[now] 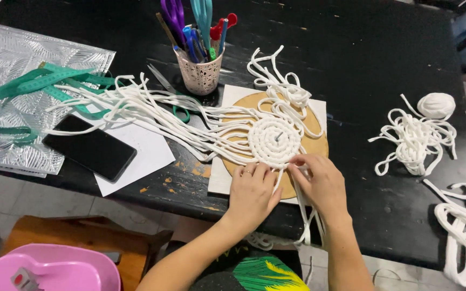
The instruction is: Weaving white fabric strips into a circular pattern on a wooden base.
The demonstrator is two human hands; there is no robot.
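Note:
A white coiled cord disc (274,141) is pinned at its middle onto a round brown board (316,126), which rests on a white square sheet (219,180). Many loose white cord strands (136,102) fan out from the disc to the left and upward. My left hand (252,194) rests on the board at the disc's near edge, fingers bent over the cords. My right hand (322,183) pinches a white strand at the disc's lower right edge. More strands hang off the table's near edge between my arms.
A patterned cup (200,73) of scissors and pens stands behind the board. Metal scissors (163,81), a green tape measure (33,83), a black phone (88,146) on white paper and a silver sheet (6,59) lie left. Cord bundles (416,137) and a cord ball (436,104) lie right.

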